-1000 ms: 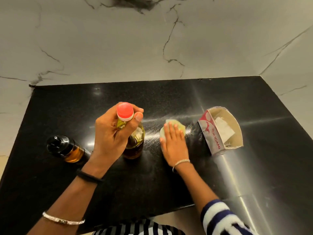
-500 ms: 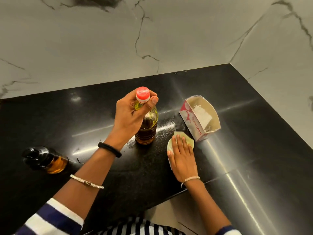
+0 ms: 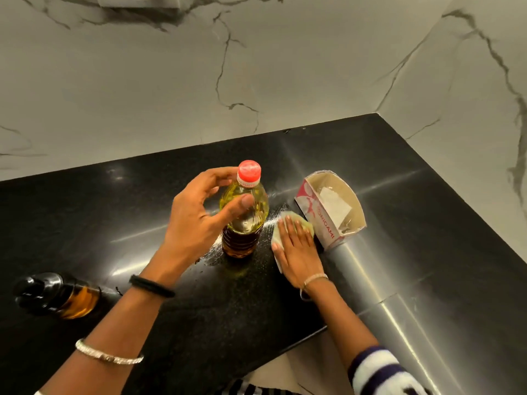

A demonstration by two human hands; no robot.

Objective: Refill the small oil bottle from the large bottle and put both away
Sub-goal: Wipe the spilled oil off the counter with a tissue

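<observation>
Left hand (image 3: 196, 220): curled round big bottle (image 3: 248, 230), thumb on its shoulder.
Right hand (image 3: 296, 249): flat, fingers straight, pressing cloth (image 3: 308, 228) on counter (image 3: 399, 223).
Small bottle (image 3: 60, 295): counter's left, well apart.
Box (image 3: 313, 218): just beside cloth.

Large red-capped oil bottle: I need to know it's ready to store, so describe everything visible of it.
The clear plastic oil bottle with red screw cap stands upright on the black stone countertop, capped, ribbed low down, holding yellow oil that looks darker near the base. The left hand grips its shoulder, thumb in front.
</observation>
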